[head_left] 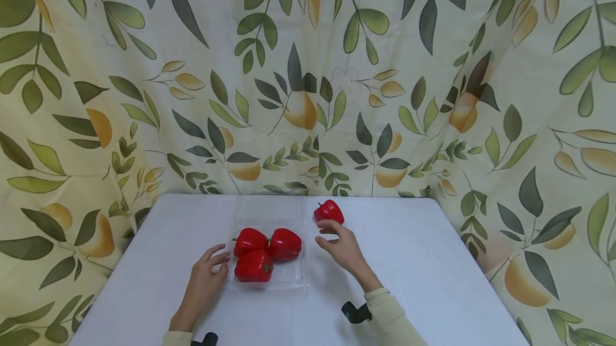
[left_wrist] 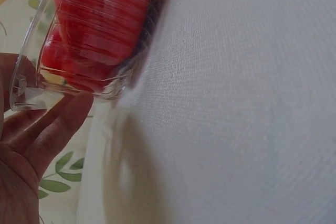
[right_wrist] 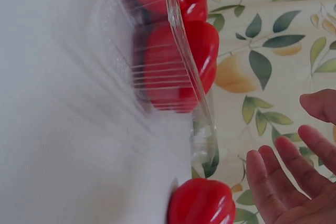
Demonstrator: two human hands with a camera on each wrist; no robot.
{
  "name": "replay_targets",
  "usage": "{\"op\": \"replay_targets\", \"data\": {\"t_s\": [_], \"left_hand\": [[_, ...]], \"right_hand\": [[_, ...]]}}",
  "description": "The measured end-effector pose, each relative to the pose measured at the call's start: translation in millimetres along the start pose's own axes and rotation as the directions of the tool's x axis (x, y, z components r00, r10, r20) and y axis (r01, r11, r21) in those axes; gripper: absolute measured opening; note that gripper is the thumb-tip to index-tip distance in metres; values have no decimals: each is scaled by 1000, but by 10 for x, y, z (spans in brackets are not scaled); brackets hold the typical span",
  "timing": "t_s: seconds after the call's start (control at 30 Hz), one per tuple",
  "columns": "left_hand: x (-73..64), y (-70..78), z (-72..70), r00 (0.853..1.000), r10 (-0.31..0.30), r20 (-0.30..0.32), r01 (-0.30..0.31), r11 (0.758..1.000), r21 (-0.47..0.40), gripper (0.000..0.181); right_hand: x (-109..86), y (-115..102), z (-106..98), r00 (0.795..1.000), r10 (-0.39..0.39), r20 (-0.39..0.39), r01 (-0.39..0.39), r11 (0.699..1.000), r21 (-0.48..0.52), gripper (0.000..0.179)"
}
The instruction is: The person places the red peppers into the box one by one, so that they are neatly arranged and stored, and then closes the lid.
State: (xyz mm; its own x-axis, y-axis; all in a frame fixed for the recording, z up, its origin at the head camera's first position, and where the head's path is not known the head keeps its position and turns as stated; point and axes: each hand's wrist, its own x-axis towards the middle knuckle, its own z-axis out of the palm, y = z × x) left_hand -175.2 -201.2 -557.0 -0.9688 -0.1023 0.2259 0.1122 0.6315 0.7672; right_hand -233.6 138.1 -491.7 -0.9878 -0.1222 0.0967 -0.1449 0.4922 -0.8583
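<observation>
A clear plastic clamshell box lies on the table with its lid folded back. Three red bell peppers sit inside: one at back left, one at right and one in front. My left hand is at the box's left side; in the left wrist view its extended fingers touch the plastic near a corner. Another red bell pepper lies outside, behind and right of the box. My right hand hovers just in front of it, fingers spread and holding nothing.
A white cloth covers the table. Behind and around it hangs a leaf-and-fruit patterned curtain. Black camera mounts sit by the right wrist and left wrist.
</observation>
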Motion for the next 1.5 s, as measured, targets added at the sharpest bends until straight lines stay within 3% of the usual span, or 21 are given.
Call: {"op": "replay_targets", "data": {"t_s": [0.43, 0.7, 1.27, 1.5], "left_hand": [[3, -1, 12, 1000, -20, 10, 20, 1000, -1, 31], [-2, 8, 3, 1000, 3, -1, -3, 1000, 3, 30], [-10, -20, 9, 1000, 15, -7, -15, 1000, 8, 31], [1, -22, 7, 1000, 10, -2, -10, 1000, -4, 31]], "right_hand": [[77, 109, -71, 999, 16, -40, -18, 999, -27, 41], [131, 201, -108, 995, 58, -81, -59, 998, -10, 39], [291, 353, -154, 991, 36, -132, -38, 999, -15, 36], [376, 370, -151, 982, 80, -169, -81, 997, -1, 40]]}}
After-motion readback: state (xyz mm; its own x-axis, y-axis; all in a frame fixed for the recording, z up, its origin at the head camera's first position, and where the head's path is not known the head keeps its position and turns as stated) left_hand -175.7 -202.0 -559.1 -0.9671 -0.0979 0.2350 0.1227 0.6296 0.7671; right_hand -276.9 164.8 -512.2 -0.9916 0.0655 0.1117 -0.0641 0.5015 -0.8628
